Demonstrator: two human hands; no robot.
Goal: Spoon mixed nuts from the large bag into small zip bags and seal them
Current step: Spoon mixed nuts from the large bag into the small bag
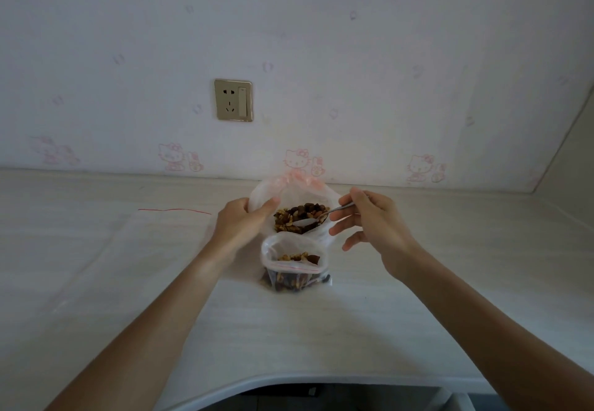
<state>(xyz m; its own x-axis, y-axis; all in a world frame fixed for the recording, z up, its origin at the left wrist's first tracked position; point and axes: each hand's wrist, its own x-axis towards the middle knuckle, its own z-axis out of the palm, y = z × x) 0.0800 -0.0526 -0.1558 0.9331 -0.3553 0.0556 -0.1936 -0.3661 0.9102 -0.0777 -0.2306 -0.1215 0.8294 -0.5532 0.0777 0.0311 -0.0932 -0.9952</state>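
the left hand (pixel 244 221) gripped the large bag (pixel 291 192) rim; right hand (pixel 369 221) fingers pinched the spoon (pixel 316 219). a tilted scoop could scatter nuts beside the unsupported small zip bag (pixel 294 262).

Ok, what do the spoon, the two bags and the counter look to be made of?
Spoon: likely polished metal, thin with a bright glint.
Large bag: thin clear plastic film, crinkled, pinkish at the rim; nuts show through.
Small bag: clear plastic with a red zip strip.
Counter: pale matte surface with faint wood-like grain, possibly laminate.
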